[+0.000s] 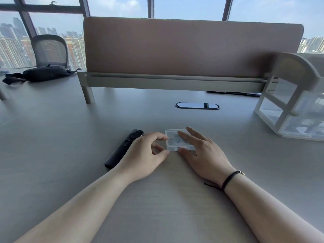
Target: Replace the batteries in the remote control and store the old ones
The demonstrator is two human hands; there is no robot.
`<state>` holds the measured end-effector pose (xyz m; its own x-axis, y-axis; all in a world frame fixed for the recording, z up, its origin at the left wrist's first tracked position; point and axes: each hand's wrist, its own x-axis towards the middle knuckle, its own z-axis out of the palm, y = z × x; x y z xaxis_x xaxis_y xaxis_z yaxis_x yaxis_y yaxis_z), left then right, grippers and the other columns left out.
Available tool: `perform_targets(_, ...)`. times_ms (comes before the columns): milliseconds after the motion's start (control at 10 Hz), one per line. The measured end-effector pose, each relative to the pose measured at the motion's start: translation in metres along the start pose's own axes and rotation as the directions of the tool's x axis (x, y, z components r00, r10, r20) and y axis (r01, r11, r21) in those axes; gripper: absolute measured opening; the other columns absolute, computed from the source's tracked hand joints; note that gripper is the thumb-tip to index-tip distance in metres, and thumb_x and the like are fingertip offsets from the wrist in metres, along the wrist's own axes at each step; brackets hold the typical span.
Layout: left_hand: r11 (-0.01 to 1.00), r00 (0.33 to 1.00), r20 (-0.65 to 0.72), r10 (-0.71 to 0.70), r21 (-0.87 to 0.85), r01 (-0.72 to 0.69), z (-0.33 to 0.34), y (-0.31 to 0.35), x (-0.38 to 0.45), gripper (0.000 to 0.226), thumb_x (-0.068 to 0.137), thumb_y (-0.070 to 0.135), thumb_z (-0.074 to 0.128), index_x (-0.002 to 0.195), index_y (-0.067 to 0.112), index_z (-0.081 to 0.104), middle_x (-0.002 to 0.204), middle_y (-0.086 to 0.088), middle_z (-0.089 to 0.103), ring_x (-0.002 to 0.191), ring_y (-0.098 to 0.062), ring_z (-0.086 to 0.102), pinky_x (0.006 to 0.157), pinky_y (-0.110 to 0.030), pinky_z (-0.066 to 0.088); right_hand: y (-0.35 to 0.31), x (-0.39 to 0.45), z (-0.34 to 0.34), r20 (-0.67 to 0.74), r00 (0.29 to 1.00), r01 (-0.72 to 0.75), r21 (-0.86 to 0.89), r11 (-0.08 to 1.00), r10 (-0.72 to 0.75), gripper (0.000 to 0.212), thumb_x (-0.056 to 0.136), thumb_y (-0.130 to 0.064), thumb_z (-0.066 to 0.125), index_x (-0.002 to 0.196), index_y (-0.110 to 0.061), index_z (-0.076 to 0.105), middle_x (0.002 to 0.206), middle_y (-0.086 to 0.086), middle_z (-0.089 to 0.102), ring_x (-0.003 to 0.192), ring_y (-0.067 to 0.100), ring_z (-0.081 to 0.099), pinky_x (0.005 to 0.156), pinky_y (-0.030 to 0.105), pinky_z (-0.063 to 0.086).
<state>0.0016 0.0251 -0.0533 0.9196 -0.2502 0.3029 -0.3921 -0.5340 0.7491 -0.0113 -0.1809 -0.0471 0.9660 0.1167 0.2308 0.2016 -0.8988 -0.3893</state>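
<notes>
A slim black remote control [122, 149] lies face up on the grey desk [70, 137], partly under my left wrist. Just right of it sits a small clear plastic box [172, 140] with its lid down and blurred contents inside. My left hand [145, 155] touches the box's left edge with thumb and forefinger. My right hand [201, 151] covers the box's right side, fingers flat over the lid and thumb at its near edge. Both hands hold the box on the desk.
A pink divider panel [191, 48] on a metal rail crosses the back of the desk. An oval cable port [197, 105] sits behind the box. A white clear-drawer organiser [294, 109] stands at right. A black bag [43, 73] and a mesh chair [50, 50] are far left.
</notes>
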Motion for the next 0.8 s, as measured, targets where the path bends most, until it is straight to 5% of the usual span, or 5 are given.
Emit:
perform_targets(400,0.999,0.999,-0.013,0.041,-0.029,-0.042,0.0021,-0.0013,0.0019,0.028,0.084,0.020,0.075,0.110,0.024,0.068,0.104,0.010,0.069,0.085,0.000,0.068,0.076,-0.018,0.054,0.0003,-0.0001,0.0003,-0.015,1.000,-0.009,-0.007,1.000,0.009,0.056,0.092,-0.050,0.051,0.145,-0.048,0.033,0.161,-0.017,0.022,0.141,0.019,0.036,0.112,0.036,0.033)
perform_targets(600,0.999,0.999,-0.024,0.027,-0.033,-0.028,0.0016,-0.0012,0.0025,0.014,0.085,0.023,0.074,0.097,0.027,0.068,0.080,0.008,0.071,0.067,-0.001,0.062,0.066,-0.015,0.048,-0.0028,-0.0029,-0.0037,-0.128,0.992,0.003,0.000,1.000,-0.003,0.056,0.088,-0.050,0.058,0.141,-0.044,0.042,0.155,-0.019,0.034,0.132,0.017,0.047,0.104,0.035,0.041)
perform_targets(700,0.999,0.999,-0.013,0.034,-0.027,-0.035,0.0004,0.0024,0.0016,0.010,0.087,0.028,0.072,0.082,0.024,0.064,0.061,0.006,0.065,0.051,-0.002,0.050,0.054,-0.015,0.040,-0.0036,-0.0021,-0.0049,-0.358,0.934,0.014,0.087,0.996,0.019,0.030,0.086,-0.047,0.063,0.113,-0.034,0.062,0.119,-0.010,0.061,0.104,0.020,0.061,0.083,0.035,0.050)
perform_targets(800,0.999,0.999,-0.020,0.034,-0.006,-0.034,-0.0003,0.0065,0.0001,0.028,0.087,0.034,0.071,0.069,0.020,0.055,0.049,0.011,0.048,0.046,-0.004,0.039,0.048,-0.019,0.035,-0.0026,-0.0013,-0.0038,-0.508,0.860,0.027,0.129,0.991,0.043,0.018,0.083,-0.043,0.065,0.082,-0.026,0.059,0.083,-0.006,0.058,0.077,0.020,0.059,0.067,0.035,0.050)
